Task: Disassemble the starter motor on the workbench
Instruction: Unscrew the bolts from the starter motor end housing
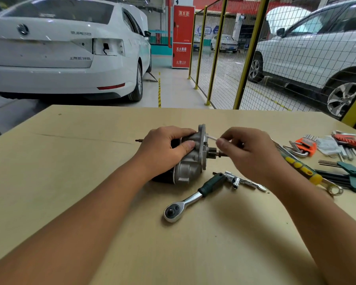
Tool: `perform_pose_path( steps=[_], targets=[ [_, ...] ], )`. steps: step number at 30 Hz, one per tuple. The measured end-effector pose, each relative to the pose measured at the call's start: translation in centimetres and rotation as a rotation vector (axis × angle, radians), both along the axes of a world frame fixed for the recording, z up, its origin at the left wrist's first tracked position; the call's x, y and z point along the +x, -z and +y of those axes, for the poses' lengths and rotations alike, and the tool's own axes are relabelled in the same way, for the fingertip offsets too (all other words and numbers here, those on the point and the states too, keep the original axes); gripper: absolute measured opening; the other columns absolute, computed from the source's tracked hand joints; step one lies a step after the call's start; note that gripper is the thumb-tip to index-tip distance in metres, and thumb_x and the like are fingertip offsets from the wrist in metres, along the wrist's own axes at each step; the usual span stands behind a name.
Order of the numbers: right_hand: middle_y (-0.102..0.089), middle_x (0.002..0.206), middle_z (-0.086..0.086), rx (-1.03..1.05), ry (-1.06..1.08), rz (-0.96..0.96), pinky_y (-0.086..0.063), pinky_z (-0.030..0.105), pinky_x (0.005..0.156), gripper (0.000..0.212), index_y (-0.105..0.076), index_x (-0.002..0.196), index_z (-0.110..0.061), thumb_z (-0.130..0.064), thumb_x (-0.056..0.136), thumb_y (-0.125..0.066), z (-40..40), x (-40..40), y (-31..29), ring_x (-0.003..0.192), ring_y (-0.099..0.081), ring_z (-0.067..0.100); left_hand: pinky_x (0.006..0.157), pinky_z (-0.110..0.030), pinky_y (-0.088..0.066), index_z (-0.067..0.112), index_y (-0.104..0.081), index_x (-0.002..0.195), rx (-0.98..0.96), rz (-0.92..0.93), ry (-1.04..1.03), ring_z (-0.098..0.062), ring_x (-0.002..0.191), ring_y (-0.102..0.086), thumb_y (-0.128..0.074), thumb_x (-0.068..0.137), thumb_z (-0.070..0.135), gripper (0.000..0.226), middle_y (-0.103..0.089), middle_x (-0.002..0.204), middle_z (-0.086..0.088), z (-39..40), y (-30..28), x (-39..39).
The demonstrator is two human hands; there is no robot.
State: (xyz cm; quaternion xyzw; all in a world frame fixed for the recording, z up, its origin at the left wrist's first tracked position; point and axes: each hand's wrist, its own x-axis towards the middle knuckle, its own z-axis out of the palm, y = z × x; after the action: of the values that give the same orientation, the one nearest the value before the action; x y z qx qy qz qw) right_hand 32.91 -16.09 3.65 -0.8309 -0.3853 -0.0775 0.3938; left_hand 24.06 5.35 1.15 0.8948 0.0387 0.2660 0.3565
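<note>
The starter motor [190,156] lies on its side near the middle of the workbench [70,161], its grey cast-aluminium nose housing and round flange facing right, a dark body behind it and a thin stud poking out to the left. The left hand [167,149] wraps over the body, fingers curled round it and thumb pressed on the housing. The right hand [249,149] pinches a thin silvery bolt [212,138] that sticks out of the flange. Just in front lie a ratchet wrench [190,199] and a small T-shaped socket tool [237,180].
</note>
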Motion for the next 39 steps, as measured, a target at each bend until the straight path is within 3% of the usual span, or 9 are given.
perform_pose_path(
  steps=[3, 8, 12, 17, 22, 28, 33, 36, 39],
  targets=[
    [-0.069, 0.075, -0.001, -0.050, -0.011, -0.019, -0.053, 0.041, 0.071, 0.016, -0.074, 0.088, -0.020, -0.030, 0.096, -0.065, 0.3, 0.0, 0.4, 0.074, -0.062, 0.016, 0.108, -0.039, -0.048, 0.031, -0.072, 0.129, 0.008, 0.010, 0.000, -0.008, 0.118, -0.063, -0.075, 0.093, 0.032, 0.036, -0.073, 0.123, 0.014, 0.0, 0.0, 0.0],
    [-0.068, 0.070, -0.001, 0.152, 0.000, 0.126, -0.050, 0.031, 0.060, 0.009, -0.072, 0.083, -0.024, -0.028, 0.090, -0.072, 1.1, -0.3, 1.4, 0.063, -0.060, 0.012, 0.106, -0.040, -0.049, 0.032, -0.071, 0.130, 0.017, 0.015, 0.001, -0.009, 0.117, -0.063, -0.064, 0.085, 0.048, 0.048, -0.072, 0.122, 0.015, -0.2, -0.1, -0.2],
    [-0.072, 0.075, -0.001, 0.186, -0.027, 0.141, -0.058, 0.047, 0.076, 0.005, -0.076, 0.085, -0.025, -0.026, 0.089, -0.073, 1.7, -0.8, 1.9, 0.077, -0.069, 0.020, 0.103, -0.043, -0.051, 0.033, -0.071, 0.129, 0.027, -0.001, 0.006, -0.010, 0.114, -0.065, -0.061, 0.085, 0.049, 0.047, -0.073, 0.119, 0.015, -0.4, -0.1, -0.3],
    [-0.070, 0.068, -0.005, 0.189, -0.016, 0.060, -0.049, 0.031, 0.061, 0.008, -0.078, 0.084, -0.023, -0.022, 0.089, -0.072, 2.1, -1.3, 2.3, 0.062, -0.060, 0.007, 0.100, -0.044, -0.052, 0.034, -0.072, 0.128, 0.030, -0.013, 0.012, -0.011, 0.111, -0.065, -0.060, 0.087, 0.047, 0.045, -0.074, 0.116, 0.015, -0.4, -0.1, -0.3],
    [-0.066, 0.065, 0.011, 0.238, -0.096, 0.148, -0.044, 0.041, 0.056, 0.020, -0.077, 0.080, -0.013, -0.025, 0.092, -0.068, 1.7, -1.1, 2.0, 0.058, -0.054, 0.028, 0.102, -0.043, -0.051, 0.032, -0.071, 0.129, 0.045, -0.001, 0.007, -0.012, 0.113, -0.064, -0.058, 0.087, 0.048, 0.047, -0.073, 0.119, 0.014, -0.4, 0.0, -0.2],
    [-0.070, 0.073, -0.003, 0.590, -0.008, 0.239, -0.051, 0.024, 0.067, 0.032, -0.075, 0.083, -0.013, -0.027, 0.104, -0.054, 1.3, -0.9, 0.6, 0.070, -0.062, 0.006, 0.103, -0.042, -0.050, 0.032, -0.071, 0.129, 0.051, 0.000, 0.000, -0.011, 0.114, -0.064, -0.058, 0.087, 0.050, 0.047, -0.072, 0.120, 0.014, -0.2, 0.1, -0.2],
    [-0.063, 0.065, 0.022, 0.600, -0.011, 0.420, -0.037, 0.027, 0.038, 0.045, -0.050, 0.083, 0.002, -0.035, 0.108, -0.041, 1.2, -0.8, 0.6, 0.037, -0.046, 0.018, 0.104, -0.042, -0.050, 0.033, -0.071, 0.130, 0.054, 0.001, 0.000, -0.011, 0.115, -0.064, -0.058, 0.088, 0.049, 0.047, -0.072, 0.121, 0.014, -0.2, 0.1, -0.2],
    [-0.067, 0.067, 0.020, 0.594, -0.085, 0.537, -0.047, 0.034, 0.040, 0.034, -0.051, 0.090, -0.003, -0.030, 0.109, -0.042, 1.1, -1.0, 0.3, 0.041, -0.052, 0.025, 0.103, -0.041, -0.050, 0.032, -0.071, 0.130, 0.055, -0.001, 0.002, -0.010, 0.113, -0.064, -0.058, 0.088, 0.049, 0.047, -0.072, 0.119, 0.014, -0.2, 0.2, -0.2],
    [-0.065, 0.065, 0.016, 0.370, -0.175, 0.543, -0.041, 0.032, 0.042, 0.023, -0.062, 0.097, -0.001, -0.022, 0.104, -0.055, 0.2, -0.1, -0.1, 0.044, -0.045, 0.023, 0.102, -0.041, -0.051, 0.031, -0.071, 0.130, 0.055, -0.003, 0.005, -0.010, 0.111, -0.064, -0.058, 0.088, 0.049, 0.047, -0.072, 0.117, 0.014, -0.2, 0.2, -0.1]
  ],
)
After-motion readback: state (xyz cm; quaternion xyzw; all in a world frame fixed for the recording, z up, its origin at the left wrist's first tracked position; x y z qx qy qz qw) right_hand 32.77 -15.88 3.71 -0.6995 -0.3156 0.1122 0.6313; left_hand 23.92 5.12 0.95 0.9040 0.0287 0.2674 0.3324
